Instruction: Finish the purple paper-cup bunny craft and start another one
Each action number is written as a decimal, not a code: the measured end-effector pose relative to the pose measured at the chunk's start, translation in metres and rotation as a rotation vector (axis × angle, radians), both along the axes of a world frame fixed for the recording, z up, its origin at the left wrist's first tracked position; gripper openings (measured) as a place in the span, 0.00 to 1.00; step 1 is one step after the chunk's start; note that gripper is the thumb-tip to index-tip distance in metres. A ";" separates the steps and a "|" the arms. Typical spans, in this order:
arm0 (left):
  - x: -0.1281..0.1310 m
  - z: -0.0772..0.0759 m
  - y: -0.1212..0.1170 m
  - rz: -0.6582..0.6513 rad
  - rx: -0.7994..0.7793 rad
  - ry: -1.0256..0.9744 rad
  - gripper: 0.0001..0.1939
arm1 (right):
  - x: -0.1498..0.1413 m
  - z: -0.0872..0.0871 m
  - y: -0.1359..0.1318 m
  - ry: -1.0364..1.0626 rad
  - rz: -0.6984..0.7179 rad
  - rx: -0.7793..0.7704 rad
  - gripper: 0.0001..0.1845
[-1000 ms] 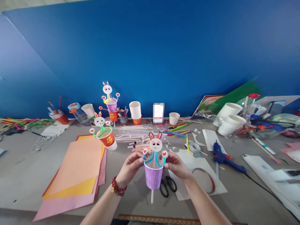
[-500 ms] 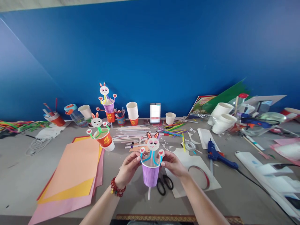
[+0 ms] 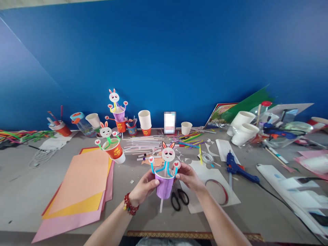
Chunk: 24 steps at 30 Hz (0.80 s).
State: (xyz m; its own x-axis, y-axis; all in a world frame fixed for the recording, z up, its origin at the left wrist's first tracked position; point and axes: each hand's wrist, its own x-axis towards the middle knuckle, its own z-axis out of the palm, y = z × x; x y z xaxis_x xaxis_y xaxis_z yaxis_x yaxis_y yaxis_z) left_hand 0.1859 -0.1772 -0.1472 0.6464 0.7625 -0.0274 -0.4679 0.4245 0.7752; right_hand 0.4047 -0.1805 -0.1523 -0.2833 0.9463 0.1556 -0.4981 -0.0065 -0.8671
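I'm looking down past two forearms: the cup [image 3: 164, 188] sits between the hands, near upright, straw [image 3: 161, 206] poking out below. The left hand [image 3: 145, 187], nearer its body, clasps the side; the right hand [image 3: 189, 176] pinches a blue arm [image 3: 175, 171] by the rim.

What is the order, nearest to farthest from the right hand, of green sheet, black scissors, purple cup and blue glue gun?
From the right hand:
1. Purple cup: left, by its fingertips.
2. Black scissors: below, slightly left.
3. Blue glue gun: right.
4. Green sheet: far back, right.
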 end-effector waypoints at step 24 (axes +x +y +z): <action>-0.006 0.003 0.010 0.273 0.132 0.004 0.17 | 0.006 -0.002 -0.004 -0.073 -0.020 0.013 0.12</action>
State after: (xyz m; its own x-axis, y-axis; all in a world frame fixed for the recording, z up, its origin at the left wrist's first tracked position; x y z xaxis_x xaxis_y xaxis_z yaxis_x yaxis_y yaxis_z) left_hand 0.1797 -0.1676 -0.1439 0.4167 0.9054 0.0816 -0.5480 0.1786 0.8172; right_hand 0.4103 -0.1844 -0.1546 -0.2755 0.9498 0.1480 -0.4338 0.0146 -0.9009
